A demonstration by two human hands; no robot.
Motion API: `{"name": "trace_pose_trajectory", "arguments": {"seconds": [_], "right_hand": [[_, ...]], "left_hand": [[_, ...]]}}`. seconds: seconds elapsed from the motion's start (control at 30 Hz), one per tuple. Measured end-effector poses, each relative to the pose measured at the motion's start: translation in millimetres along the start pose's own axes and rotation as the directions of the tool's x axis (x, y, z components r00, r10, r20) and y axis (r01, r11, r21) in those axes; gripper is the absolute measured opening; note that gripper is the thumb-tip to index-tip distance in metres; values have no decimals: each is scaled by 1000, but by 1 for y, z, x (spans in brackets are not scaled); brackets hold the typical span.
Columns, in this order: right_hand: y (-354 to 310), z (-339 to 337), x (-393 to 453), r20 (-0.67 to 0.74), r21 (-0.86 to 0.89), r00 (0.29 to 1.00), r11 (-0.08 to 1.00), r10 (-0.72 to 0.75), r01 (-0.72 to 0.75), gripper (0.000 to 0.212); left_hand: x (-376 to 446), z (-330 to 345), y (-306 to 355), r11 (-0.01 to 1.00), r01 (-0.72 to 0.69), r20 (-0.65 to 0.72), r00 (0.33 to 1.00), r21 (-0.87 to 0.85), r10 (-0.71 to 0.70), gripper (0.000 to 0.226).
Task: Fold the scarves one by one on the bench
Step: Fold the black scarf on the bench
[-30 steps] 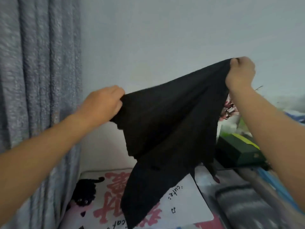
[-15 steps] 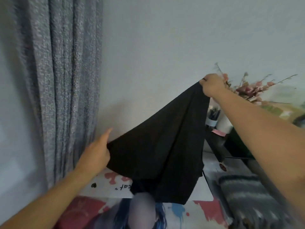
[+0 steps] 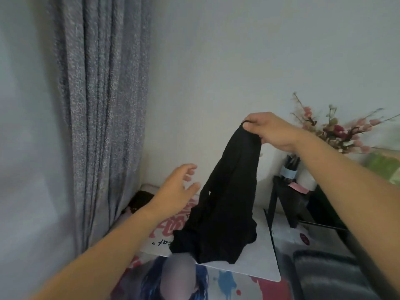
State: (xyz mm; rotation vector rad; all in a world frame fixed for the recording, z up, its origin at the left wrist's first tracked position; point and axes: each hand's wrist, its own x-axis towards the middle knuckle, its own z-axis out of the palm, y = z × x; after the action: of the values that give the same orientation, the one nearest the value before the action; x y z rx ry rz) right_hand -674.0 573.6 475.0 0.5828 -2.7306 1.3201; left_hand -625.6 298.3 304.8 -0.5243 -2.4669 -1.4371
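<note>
1. Nearest the camera, the front of the bench (image 3: 255, 271) carries a printed cover with blue, red and white patches; a dark grey striped cloth (image 3: 324, 276) lies at its right side.
2. Both forearms reach in over this front edge, the left from the lower left, the right from the right.
3. The black scarf (image 3: 225, 202) hangs in a gathered bundle over the middle of the bench. Its lower end rests in a loose heap on the white sheet there; its upper end is lifted clear.
4. The left hand (image 3: 177, 189) is just left of the scarf, fingers spread and relaxed, gripping nothing. Whether a fingertip brushes the fabric I cannot tell.
5. The right hand (image 3: 268, 131) is higher and farther back, its fingers and thumb pinched round the scarf's top corner, carrying the hanging cloth.
6. By my reading, folding of this scarf is barely begun: it is bunched, with no flat fold laid down. It likely must be spread or its edges matched, then folded and set aside.
7. No finished folded scarf is plainly visible; the dark striped cloth could be another scarf, but I cannot tell.
8. Farther back, a small dark stand (image 3: 287, 204) and pink flowers (image 3: 337, 131) sit toward the far right corner, and a grey curtain (image 3: 101, 105) hangs beyond the far left corner against the wall.
</note>
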Motion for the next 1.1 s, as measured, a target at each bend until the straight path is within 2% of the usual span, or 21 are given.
{"name": "trace_pose_trajectory", "arguments": {"seconds": [0.07,0.2,0.27,0.4,0.53,0.73,1.1], "right_hand": [[1,2,-18,44,-49,998,998,-45,47,20],[8,1,-51,29,-91,997,993,-74,77,18],[11,-2,-67,23,-97,997,993,-70,72,18],[13,-20,-89,20,-65,998,996,-65,66,19],[12,-34,-100,54,-14,997,998,-55,56,19],[21,-44,-109,49,15,998,999,-48,47,20],[25,-42,-115,77,46,995,997,-69,66,19]], "left_hand": [[9,21,19,998,17,-18,1000,-65,-18,45],[4,53,47,995,36,107,994,-89,-27,36],[-2,67,54,995,34,119,993,-95,-22,36],[1,91,81,989,21,110,994,-145,-5,39],[12,104,104,987,-5,92,996,-159,20,29],[9,104,104,974,66,117,992,-216,-42,23],[11,120,111,971,12,42,999,-239,-2,18]]}}
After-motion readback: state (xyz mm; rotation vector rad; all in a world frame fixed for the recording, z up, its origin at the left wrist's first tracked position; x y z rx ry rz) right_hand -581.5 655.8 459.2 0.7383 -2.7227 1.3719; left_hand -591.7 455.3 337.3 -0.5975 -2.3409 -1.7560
